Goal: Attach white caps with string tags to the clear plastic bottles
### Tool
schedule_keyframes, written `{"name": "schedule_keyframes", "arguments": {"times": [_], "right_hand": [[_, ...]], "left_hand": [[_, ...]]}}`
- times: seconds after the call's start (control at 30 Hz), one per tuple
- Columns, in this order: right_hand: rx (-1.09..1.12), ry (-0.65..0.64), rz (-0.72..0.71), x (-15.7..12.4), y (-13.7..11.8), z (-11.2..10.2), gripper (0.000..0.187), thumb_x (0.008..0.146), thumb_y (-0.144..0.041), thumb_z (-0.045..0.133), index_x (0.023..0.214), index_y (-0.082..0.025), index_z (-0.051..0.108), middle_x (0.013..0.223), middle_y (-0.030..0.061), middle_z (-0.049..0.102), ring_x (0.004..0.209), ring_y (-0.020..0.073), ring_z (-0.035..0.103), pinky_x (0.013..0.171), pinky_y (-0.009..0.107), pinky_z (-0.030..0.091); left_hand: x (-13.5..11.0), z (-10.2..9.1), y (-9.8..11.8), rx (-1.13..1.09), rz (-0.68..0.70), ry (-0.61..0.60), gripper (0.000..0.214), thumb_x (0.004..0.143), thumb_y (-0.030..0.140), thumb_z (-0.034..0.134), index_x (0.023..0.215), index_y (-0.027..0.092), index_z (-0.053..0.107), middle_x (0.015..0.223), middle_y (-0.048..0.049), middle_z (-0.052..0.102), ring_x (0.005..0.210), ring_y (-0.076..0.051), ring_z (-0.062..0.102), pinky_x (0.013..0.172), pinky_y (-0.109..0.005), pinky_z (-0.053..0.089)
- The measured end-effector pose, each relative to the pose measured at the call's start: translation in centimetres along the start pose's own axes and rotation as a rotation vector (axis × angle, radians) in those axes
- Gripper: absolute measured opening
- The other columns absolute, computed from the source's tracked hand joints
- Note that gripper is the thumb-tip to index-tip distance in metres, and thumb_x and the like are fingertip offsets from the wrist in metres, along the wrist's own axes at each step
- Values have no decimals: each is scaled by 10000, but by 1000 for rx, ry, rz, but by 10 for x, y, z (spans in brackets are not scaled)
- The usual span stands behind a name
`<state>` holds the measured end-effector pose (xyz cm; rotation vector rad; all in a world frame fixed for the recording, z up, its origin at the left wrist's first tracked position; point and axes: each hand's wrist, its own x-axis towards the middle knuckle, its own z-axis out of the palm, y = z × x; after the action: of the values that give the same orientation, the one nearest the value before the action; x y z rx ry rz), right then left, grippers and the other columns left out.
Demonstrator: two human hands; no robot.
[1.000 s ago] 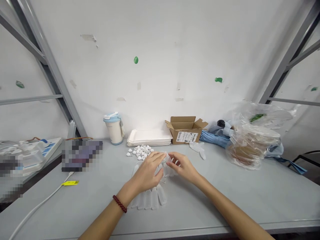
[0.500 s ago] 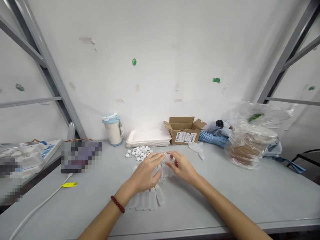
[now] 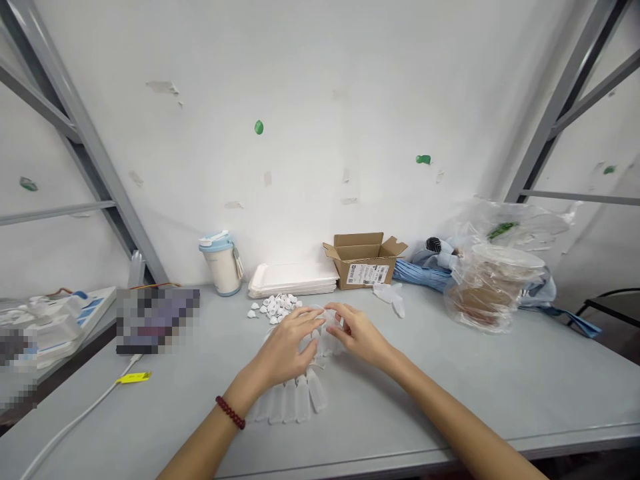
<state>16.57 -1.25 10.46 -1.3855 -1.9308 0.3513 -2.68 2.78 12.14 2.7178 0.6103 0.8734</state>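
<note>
My left hand [image 3: 290, 343] is over the left part of a group of translucent, narrow plastic tubes, its fingers stretched out and its thumb held apart. Facing it from the right is my right hand [image 3: 363, 337], with bent fingers and a gap between thumb and forefinger. Both hands' fingertips are at the far tubes [image 3: 327, 343], which they partly cover; I see nothing gripped. Closer to me, a row of frosted tubes [image 3: 290, 402] lies side by side, its upper ends under my left hand. Small white caps [image 3: 283, 305] are heaped just beyond that hand.
Along the wall stand a lidded cup [image 3: 223, 267], a stack of flat white packs [image 3: 293, 279] and an open cardboard box [image 3: 365, 263]. Loose translucent pieces [image 3: 391, 298] lie before the box. Bagged rolls [image 3: 493, 290] sit right; a white cable [image 3: 83, 417] crosses the left side.
The whole view has shifted slightly. Both hands stay over the same tubes, with only small finger movements. The tubes and caps keep their arrangement.
</note>
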Motion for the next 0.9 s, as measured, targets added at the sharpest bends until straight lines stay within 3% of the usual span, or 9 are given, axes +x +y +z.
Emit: {"name": "schedule_keyframes", "arguments": {"times": [0.17, 0.33, 0.47, 0.63, 0.9], "right_hand": [[65, 44, 28, 1, -1, 0, 310, 840, -243, 486, 1147, -204, 467, 833, 9, 522, 478, 74, 447, 552, 235, 404], [137, 74, 70, 2, -1, 1, 283, 832, -297, 488, 1091, -192, 437, 777, -11, 517, 427, 67, 421, 452, 210, 349], [162, 74, 84, 1, -3, 2, 255, 826, -318, 501, 1039, -194, 438, 758, -19, 521, 432, 66, 424, 440, 202, 338], [141, 62, 61, -2, -7, 3, 242, 828, -316, 504, 1033, -193, 462, 770, -12, 531, 438, 62, 422, 443, 202, 342], [128, 89, 19, -2, -6, 8, 270, 845, -327, 483, 1077, -189, 484, 772, -2, 543, 449, 65, 416, 451, 208, 367]], "left_hand": [[0, -1, -1, -48, -13, 24, 386, 796, 118, 463, 1150, 201, 595, 1229, -56, 587, 1176, -237, 465, 967, -457, 422], [1, -1, 3, -120, -43, -31, 409, 788, 120, 478, 1163, 237, 591, 1227, -37, 590, 1172, -234, 473, 984, -457, 395], [2, -2, 4, -174, -138, -13, 349, 815, 171, 475, 1137, 207, 603, 1155, -54, 630, 1130, -227, 503, 947, -414, 426], [1, 1, 1, -261, -233, 8, 512, 860, 195, 419, 1363, 240, 337, 1215, -84, 569, 1150, -224, 488, 939, -433, 414], [-3, 5, 0, -266, -225, -122, 539, 880, 226, 387, 1404, 247, 260, 1336, -98, 430, 1224, -234, 402, 1004, -418, 365]]}}
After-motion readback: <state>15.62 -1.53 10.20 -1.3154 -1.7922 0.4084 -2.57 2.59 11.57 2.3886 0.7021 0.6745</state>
